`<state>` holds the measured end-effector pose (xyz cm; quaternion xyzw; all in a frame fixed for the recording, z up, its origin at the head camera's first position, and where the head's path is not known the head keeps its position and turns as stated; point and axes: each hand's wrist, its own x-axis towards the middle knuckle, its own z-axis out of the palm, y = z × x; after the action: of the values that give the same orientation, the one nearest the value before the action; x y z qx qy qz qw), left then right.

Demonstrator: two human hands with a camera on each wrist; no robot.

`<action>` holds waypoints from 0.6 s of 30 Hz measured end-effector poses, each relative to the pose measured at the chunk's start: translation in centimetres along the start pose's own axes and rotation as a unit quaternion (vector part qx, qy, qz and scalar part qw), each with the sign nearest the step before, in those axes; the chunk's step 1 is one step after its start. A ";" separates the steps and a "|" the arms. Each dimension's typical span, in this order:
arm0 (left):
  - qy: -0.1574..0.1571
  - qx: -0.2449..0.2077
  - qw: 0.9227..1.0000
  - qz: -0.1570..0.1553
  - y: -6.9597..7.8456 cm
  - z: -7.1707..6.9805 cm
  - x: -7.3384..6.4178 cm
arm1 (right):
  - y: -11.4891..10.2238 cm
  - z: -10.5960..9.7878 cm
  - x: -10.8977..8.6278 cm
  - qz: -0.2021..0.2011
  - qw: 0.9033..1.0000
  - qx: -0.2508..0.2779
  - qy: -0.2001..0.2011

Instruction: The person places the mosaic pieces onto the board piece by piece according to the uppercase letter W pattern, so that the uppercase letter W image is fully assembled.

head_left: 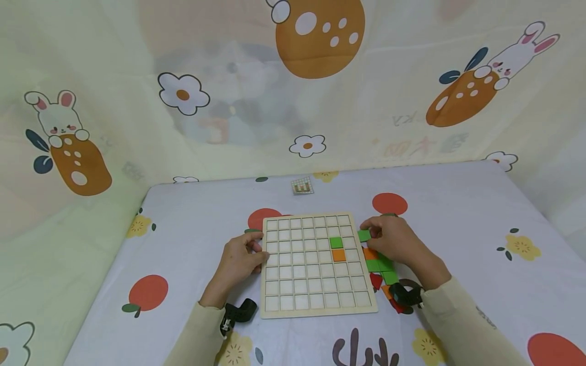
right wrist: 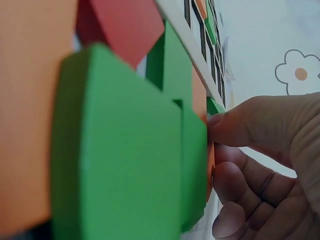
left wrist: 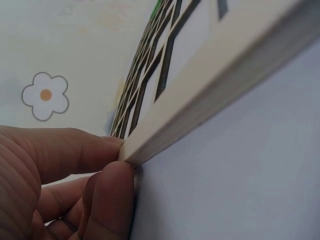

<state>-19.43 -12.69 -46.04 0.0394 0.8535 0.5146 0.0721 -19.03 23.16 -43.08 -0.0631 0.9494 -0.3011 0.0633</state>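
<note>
A square wooden grid board [head_left: 299, 314] lies flat before me, with one green tile [head_left: 336, 242] and one orange tile [head_left: 339, 255] in its right part. Along its left edge, the thumb and index finger of my left hand [head_left: 234, 264] touch the rim apart from each other; the left wrist view has both tips against the board's side [left wrist: 200, 100]. My right hand [head_left: 393, 241] pinches a green square tile [head_left: 363, 236] just beyond the right rim. In the right wrist view its thumb [right wrist: 232, 125] presses that tile, partly hidden behind other pieces.
Loose green pieces [head_left: 390, 277], orange pieces [head_left: 370, 253] and red pieces [head_left: 376, 280] lie in a cluster by the board's right side, below my right hand. Behind the board lies a small card with a grid pattern [head_left: 302, 186]. A printed cloth wall [head_left: 238, 152] rises at the back.
</note>
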 end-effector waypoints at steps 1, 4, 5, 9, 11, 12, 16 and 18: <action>0.000 0.000 1.000 0.000 0.0 0.0 0.0 | 0.1 0.0 0.0 -0.001 1.000 0.001 0.002; 0.000 0.001 1.000 0.002 0.0 0.0 0.0 | 0.1 0.1 0.1 -0.003 1.000 0.002 0.007; 0.001 0.001 1.000 0.003 0.0 0.0 0.0 | 0.1 0.1 0.1 -0.004 1.000 0.002 0.008; 0.001 0.001 1.000 0.004 0.0 0.0 0.0 | -0.1 0.0 0.1 0.003 1.000 0.001 0.008; 0.001 0.000 1.000 0.002 0.0 0.0 0.0 | -0.1 0.0 0.0 0.008 1.000 0.000 0.008; 0.001 0.000 1.000 0.001 0.0 0.0 0.0 | -0.1 0.0 -0.1 0.009 1.000 0.000 0.009; 0.002 0.000 1.000 -0.002 0.0 0.0 0.0 | 0.0 -0.1 -0.4 0.013 1.000 0.015 0.020; 0.002 0.001 1.000 -0.001 0.0 0.0 0.0 | 0.1 -0.1 -0.6 0.014 0.999 0.024 0.024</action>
<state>-19.40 -12.64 -46.02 0.0377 0.8541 0.5139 0.0708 -18.49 23.35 -43.03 -0.0411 0.9438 -0.3248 0.0458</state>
